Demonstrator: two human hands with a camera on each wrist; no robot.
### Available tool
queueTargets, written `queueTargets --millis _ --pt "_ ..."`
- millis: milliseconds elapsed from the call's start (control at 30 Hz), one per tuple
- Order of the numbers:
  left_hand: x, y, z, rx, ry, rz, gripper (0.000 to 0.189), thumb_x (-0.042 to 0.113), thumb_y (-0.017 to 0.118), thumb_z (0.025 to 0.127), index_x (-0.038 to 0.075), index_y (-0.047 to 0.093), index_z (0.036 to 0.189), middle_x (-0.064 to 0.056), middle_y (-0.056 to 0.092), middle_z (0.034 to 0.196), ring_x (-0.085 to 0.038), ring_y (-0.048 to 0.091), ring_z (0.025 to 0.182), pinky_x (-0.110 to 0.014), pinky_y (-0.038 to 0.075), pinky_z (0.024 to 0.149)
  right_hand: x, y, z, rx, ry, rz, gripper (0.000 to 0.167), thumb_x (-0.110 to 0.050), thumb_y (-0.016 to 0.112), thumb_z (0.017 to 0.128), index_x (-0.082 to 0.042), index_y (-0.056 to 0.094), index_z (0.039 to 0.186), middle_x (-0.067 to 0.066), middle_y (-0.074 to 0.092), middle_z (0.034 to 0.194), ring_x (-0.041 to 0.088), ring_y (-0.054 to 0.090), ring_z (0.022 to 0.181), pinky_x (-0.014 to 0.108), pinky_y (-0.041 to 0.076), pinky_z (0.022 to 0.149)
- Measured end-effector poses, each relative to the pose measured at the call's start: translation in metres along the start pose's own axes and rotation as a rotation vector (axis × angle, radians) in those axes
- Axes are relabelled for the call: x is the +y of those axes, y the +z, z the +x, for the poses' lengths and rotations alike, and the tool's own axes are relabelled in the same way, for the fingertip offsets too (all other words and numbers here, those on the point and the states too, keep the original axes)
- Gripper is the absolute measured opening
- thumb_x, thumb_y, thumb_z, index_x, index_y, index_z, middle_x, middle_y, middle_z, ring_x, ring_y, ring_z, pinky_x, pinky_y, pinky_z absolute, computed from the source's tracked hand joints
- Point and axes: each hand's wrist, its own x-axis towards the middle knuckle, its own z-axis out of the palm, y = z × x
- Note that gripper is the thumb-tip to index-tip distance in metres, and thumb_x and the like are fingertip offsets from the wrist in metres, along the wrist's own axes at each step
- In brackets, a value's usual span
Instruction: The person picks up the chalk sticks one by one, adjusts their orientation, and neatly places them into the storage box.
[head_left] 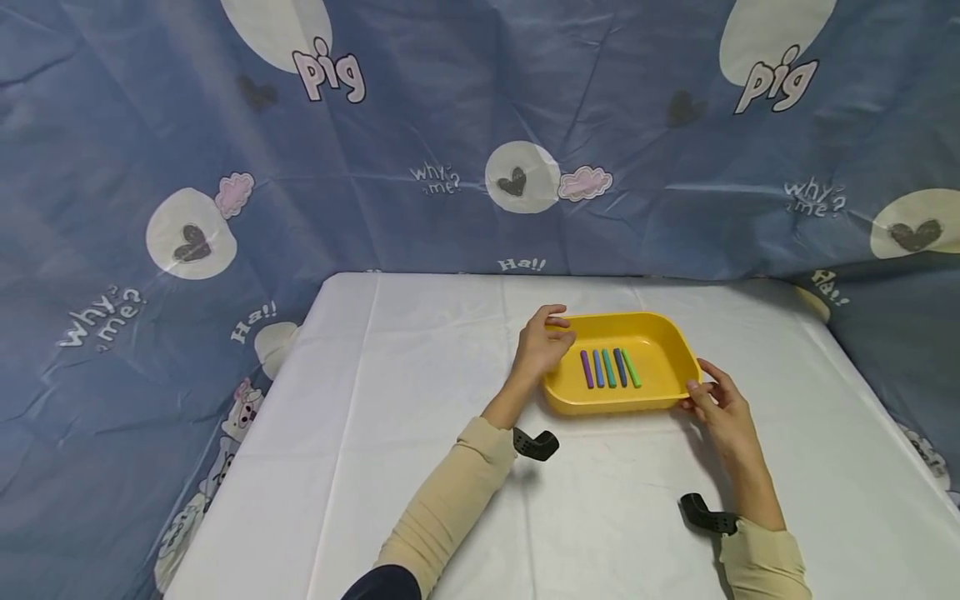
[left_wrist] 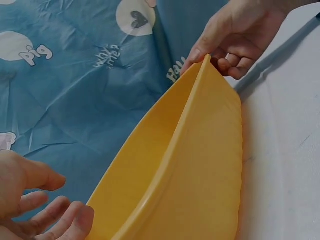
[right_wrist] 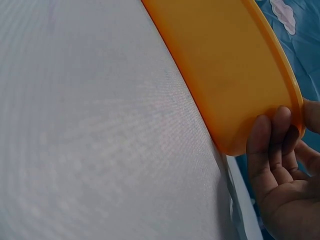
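A yellow plastic tray (head_left: 660, 367) lies on the white table. Inside it several slim coloured sticks (head_left: 611, 368), like crayons or chalk, stand side by side in a row: purple, blue, teal, dark blue and green. My right hand (head_left: 723, 412) pinches the tray's near right corner; in the right wrist view its fingers (right_wrist: 260, 145) press the outer wall with the thumb over the rim. At the tray's left end is my left hand (head_left: 542, 343). In the left wrist view that hand (left_wrist: 40, 200) has thumb and fingers spread apart beside the rim, gripping nothing.
A white cloth (head_left: 420, 375) covers the table. Behind it hangs a blue printed curtain (head_left: 420, 225), which also runs down both sides. Black curved mounts (head_left: 536, 445) stick out from both wrists above the cloth.
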Motion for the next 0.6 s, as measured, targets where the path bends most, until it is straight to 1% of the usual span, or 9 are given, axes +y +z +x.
queueTargets --millis 233,433,533,600 --pt "0.002 -0.012 -0.004 -0.009 -0.019 -0.043 0.047 0.012 0.065 0.086 0.016 0.052 0.131 -0.006 0.064 0.112 -0.020 0.067 0.095 -0.024 0.057 0.071 -0.002 0.002 0.000 -0.008 0.003 0.015 0.059 -0.017 0.057 0.094 -0.009 0.031 0.146 -0.006 0.050 0.089 0.001 0.063 0.073 0.013 0.054 0.071" --pt "-0.003 -0.025 -0.006 -0.017 -0.032 -0.090 0.050 0.011 0.066 0.086 0.015 0.050 0.133 -0.010 0.063 0.116 -0.021 0.068 0.094 -0.025 0.058 0.071 -0.002 0.001 0.000 -0.003 0.023 -0.012 0.060 -0.018 0.057 0.094 -0.010 0.030 0.147 -0.004 0.050 0.090 0.001 0.063 0.073 0.012 0.054 0.070" --pt "-0.005 -0.031 -0.007 -0.015 -0.032 -0.087 0.051 0.012 0.067 0.086 0.014 0.049 0.134 -0.010 0.063 0.116 -0.022 0.068 0.094 -0.025 0.058 0.071 0.000 0.000 0.001 0.002 0.036 -0.012 0.060 -0.017 0.057 0.094 -0.010 0.030 0.147 -0.004 0.051 0.091 0.001 0.063 0.073 0.012 0.054 0.070" --pt "-0.007 -0.034 -0.007 -0.006 -0.040 -0.073 0.050 0.013 0.067 0.086 0.016 0.050 0.133 -0.008 0.063 0.114 -0.021 0.067 0.096 -0.025 0.058 0.071 0.002 -0.001 0.002 0.002 0.041 -0.002 0.060 -0.017 0.057 0.094 -0.010 0.030 0.147 -0.003 0.051 0.091 0.001 0.063 0.072 0.012 0.054 0.070"
